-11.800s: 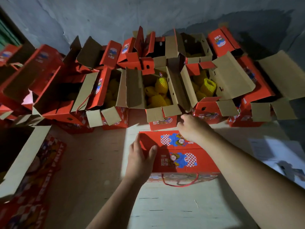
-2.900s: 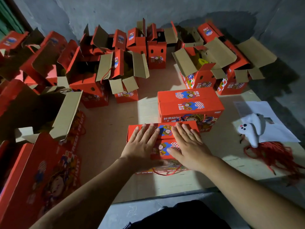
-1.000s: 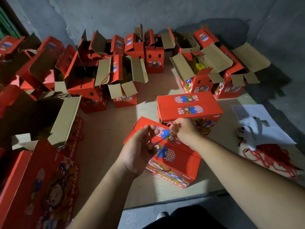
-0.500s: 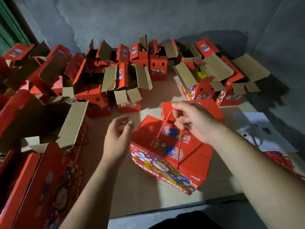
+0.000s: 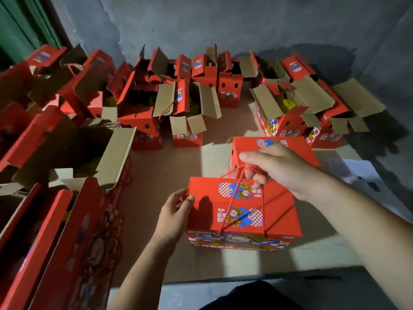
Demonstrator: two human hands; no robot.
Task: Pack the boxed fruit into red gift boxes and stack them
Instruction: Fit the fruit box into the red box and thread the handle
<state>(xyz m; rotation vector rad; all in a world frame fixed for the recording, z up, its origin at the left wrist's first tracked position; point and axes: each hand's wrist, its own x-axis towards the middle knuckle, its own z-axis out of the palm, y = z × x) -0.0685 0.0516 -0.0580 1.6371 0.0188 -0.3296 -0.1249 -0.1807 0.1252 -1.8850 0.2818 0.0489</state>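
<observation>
A closed red gift box (image 5: 277, 211) with cartoon prints sits in front of me on the cardboard-covered floor (image 5: 169, 166). My right hand (image 5: 277, 166) grips its red rope handle (image 5: 237, 182) above the lid. My left hand (image 5: 176, 211) holds the box's upper left corner, thumb on the lid. Directly behind it stands a second closed red gift box (image 5: 297, 148), partly hidden by my right hand. Yellow foam-netted fruit (image 5: 289, 103) shows inside an open box at the back right.
Several open red gift boxes (image 5: 187, 108) with raised brown flaps line the grey wall (image 5: 223, 23) at the back and crowd the left side. More open boxes (image 5: 67, 153) stand at my near left. A white sheet (image 5: 362, 173) lies on the right.
The box hung tilted from the rope in my right hand; now it is level and square to me. My left hand has moved in from the air and taken its left corner.
</observation>
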